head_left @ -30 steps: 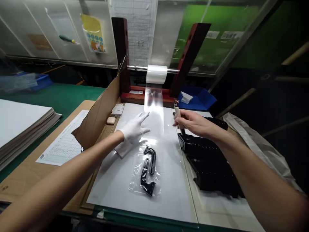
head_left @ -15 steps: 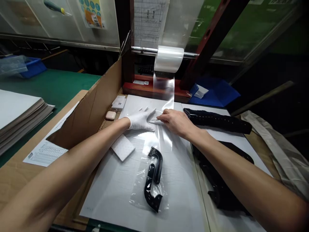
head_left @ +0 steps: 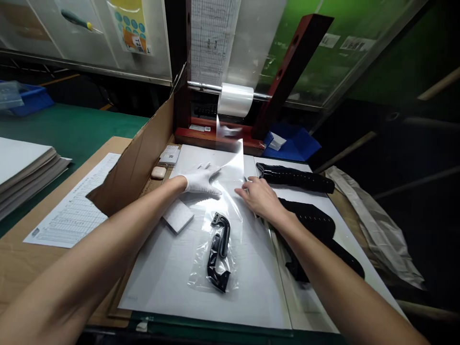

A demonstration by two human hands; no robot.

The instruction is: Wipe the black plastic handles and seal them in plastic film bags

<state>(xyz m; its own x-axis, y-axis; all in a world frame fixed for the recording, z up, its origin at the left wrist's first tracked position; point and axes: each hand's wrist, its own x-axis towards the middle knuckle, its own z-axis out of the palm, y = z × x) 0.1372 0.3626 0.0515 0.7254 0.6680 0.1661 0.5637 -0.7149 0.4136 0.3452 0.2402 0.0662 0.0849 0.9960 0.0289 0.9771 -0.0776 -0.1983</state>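
My left hand [head_left: 203, 181], in a white glove, lies with fingers spread on the clear film [head_left: 230, 165] over the white board [head_left: 158, 268]. The film hangs down from a roll [head_left: 235, 99] on a metal rod. Bare, my right hand [head_left: 259, 194] is at the film's right side with its fingers bent; a small thin thing shows by the fingertips, too small to name. Nearer the front edge, black curved parts [head_left: 225, 235] lie in a clear bag [head_left: 197, 273]. A white square pad [head_left: 178, 215] is beside my left wrist.
Black parts [head_left: 298, 178] lie in rows on the right. A cardboard wall [head_left: 143, 148] stands left of the board. Behind are a red frame [head_left: 294, 62] and a blue bin [head_left: 293, 141]. Stacked sheets [head_left: 27, 167] are at far left.
My right hand has moved off the middle of the film to its right side and its fingers have loosened. My left hand stays spread on the film. The camera view has shifted.
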